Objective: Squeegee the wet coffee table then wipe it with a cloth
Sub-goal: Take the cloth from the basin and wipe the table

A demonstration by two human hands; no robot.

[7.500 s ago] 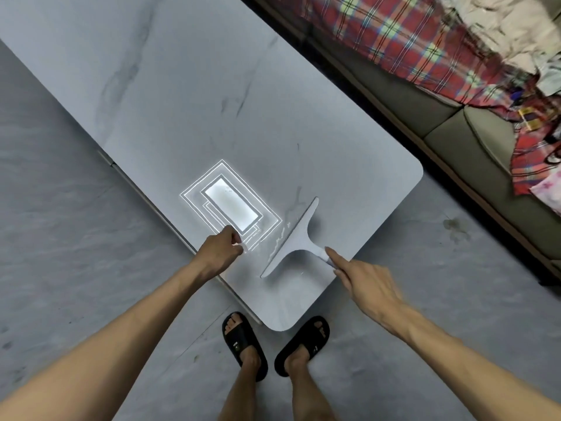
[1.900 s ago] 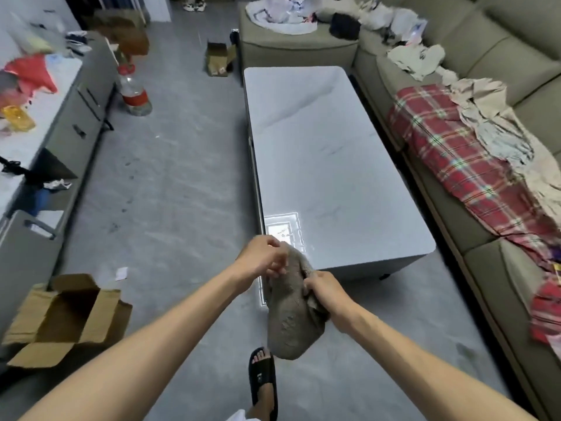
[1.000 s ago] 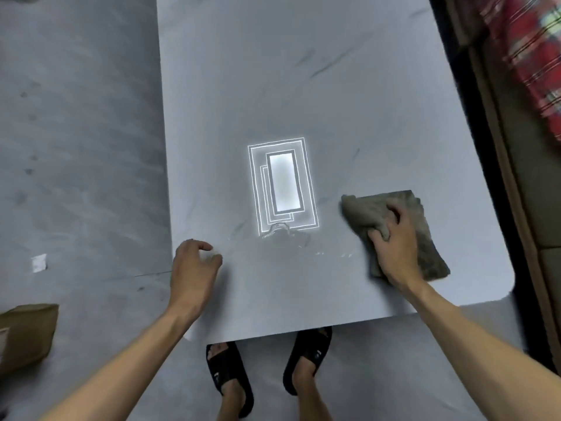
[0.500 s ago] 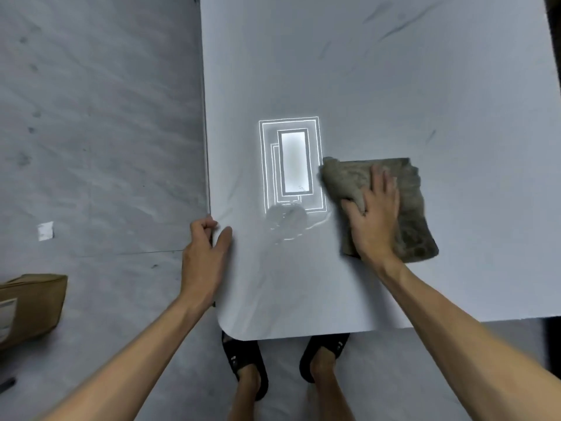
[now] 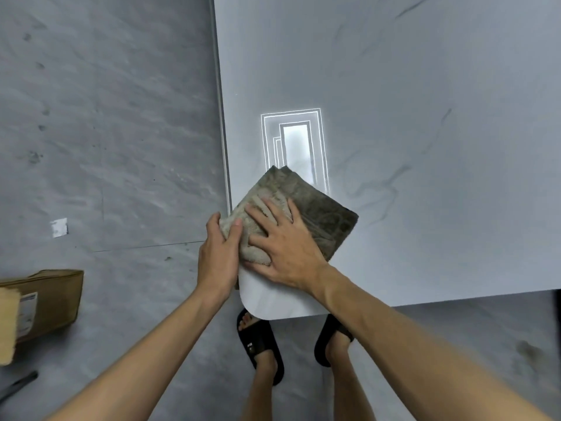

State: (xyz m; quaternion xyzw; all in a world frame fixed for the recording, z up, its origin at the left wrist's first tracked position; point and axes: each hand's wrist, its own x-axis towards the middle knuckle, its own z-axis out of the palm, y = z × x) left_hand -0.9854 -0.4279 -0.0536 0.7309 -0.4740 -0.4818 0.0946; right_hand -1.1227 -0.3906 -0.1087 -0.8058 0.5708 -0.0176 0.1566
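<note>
Pressing flat with right hand (image 5: 285, 250), fingers spread, on folded grey-brown terry cloth (image 5: 306, 214); left hand (image 5: 217, 253) pinching its near-left edge, thumb on top. Cloth lying at near-left corner of pale grey marble-look coffee table (image 5: 425, 117), touching left rim. Likely risks: cloth slipping off the rim, water pushed onto grey floor (image 5: 106, 132) beside sandalled feet.

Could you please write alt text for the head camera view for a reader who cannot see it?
Seen from above, a right hand presses a folded grey-brown cloth flat on the near left corner of a pale marble-look coffee table, while the left hand grips the cloth's edge at the table's side.
</note>
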